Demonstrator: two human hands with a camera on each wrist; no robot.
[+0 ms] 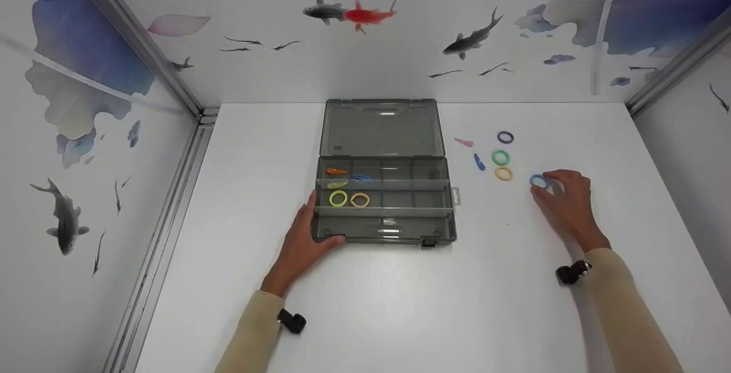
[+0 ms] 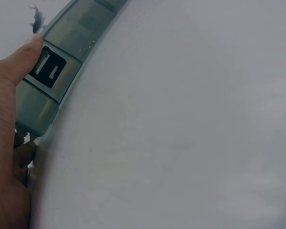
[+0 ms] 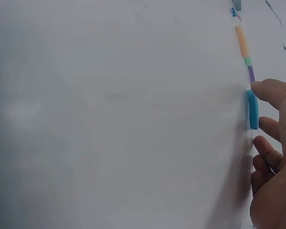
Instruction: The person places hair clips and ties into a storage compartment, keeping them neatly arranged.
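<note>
A grey see-through compartment box [image 1: 400,225] lies with its lid [image 1: 381,130] folded back. My left hand [image 1: 302,247] holds its front left corner, thumb along the front edge and fingers at the left side. To the right, my right hand [image 1: 568,204] has thumb and index finger on opposite sides of a blue hair tie [image 1: 538,181] lying on the table. In the right wrist view, the blue hair tie [image 3: 253,109] sits between thumb and finger. Orange [image 1: 503,173], green [image 1: 501,157] and purple hair ties [image 1: 505,137] lie farther left.
Between box and ties lie a pink hair clip [image 1: 464,142] and a blue hair clip [image 1: 479,161]. Inside the box are an orange clip [image 1: 336,171], a yellow-green clip [image 1: 337,185], blue items [image 1: 362,177], a yellow tie [image 1: 338,199] and a peach tie [image 1: 360,200].
</note>
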